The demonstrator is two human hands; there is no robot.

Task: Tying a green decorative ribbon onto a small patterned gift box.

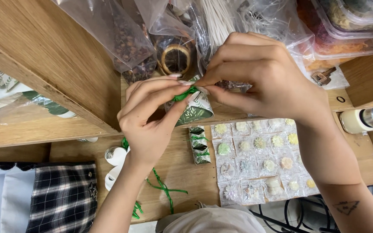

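Observation:
Both my hands meet above the wooden table (182, 172). My left hand (150, 116) and my right hand (264, 77) pinch a thin green ribbon (184, 93) at the top of a small packet (197, 110) wrapped in white paper with green leaf print. The packet hangs between my fingertips, partly hidden by them. More of the same green ribbon (165, 190) trails loose on the table below my left wrist. Wrapped packets (199, 144) of the same paper lie stacked on the table just under the held one.
A sheet of small clear bags with pastel flower shapes (260, 159) lies right of the packets. Clear bags of dried bits and an orange slice (175, 58) fill the wooden shelf behind. White tape rolls (115, 157), a plaid cloth (61, 196) and a glue gun (365, 120) sit around.

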